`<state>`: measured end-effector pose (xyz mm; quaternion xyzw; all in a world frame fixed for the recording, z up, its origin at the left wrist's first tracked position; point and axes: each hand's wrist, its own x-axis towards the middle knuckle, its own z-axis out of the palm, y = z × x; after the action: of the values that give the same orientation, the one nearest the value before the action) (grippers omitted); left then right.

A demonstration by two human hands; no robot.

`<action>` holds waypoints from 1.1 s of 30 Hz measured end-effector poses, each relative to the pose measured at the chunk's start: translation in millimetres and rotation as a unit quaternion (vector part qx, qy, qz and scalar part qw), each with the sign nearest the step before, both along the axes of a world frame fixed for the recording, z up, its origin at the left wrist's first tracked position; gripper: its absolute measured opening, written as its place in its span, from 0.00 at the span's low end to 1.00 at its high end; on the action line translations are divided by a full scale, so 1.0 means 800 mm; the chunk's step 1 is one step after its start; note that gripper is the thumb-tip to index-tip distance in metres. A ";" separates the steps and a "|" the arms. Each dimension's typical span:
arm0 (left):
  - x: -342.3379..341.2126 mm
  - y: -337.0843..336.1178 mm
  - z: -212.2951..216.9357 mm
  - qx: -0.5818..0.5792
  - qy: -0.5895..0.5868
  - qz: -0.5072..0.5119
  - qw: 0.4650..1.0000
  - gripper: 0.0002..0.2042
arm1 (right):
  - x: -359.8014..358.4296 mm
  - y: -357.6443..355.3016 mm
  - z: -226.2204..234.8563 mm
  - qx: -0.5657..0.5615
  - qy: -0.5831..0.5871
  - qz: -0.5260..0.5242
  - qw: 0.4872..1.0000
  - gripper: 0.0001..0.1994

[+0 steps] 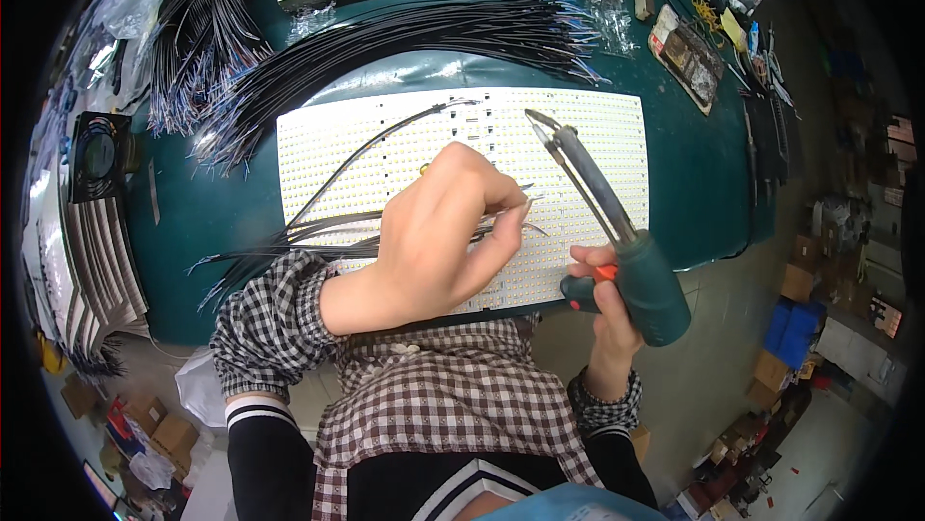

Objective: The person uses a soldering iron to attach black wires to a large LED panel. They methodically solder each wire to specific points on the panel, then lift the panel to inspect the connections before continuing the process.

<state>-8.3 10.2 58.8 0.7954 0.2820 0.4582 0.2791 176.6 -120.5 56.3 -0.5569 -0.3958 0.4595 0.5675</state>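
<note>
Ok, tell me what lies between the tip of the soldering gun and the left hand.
In the head view, only a bare stretch of the white LED panel lies between the soldering gun tip and the left hand, which holds thin black wires.

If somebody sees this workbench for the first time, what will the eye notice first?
First, the green soldering gun in the right hand, its tip raised over the white LED panel at centre. Next, the left hand pinching thin black wires over that panel. Behind lies a big fan of black wires on the green table.
</note>
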 end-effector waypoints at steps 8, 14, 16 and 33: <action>-0.007 -0.004 0.010 -0.246 -0.059 -0.076 0.964 0.04 | -0.006 -0.009 -0.009 -0.018 -0.007 -0.026 0.999 0.17; -0.004 -0.002 0.015 -0.357 -0.065 -0.049 0.930 0.04 | -0.007 -0.014 -0.019 0.010 -0.030 -0.021 0.999 0.18; -0.001 0.001 0.006 -0.328 -0.085 -0.028 0.940 0.04 | -0.006 -0.015 -0.021 0.009 -0.035 -0.011 0.999 0.17; -0.007 0.012 0.005 -0.401 -0.078 -0.034 0.912 0.04 | -0.004 -0.014 -0.016 -0.001 0.001 -0.020 1.000 0.10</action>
<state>-13.8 20.1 62.6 0.5875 0.3915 0.3577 0.6112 173.6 -131.5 43.3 -0.5649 -0.3837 0.4487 0.5764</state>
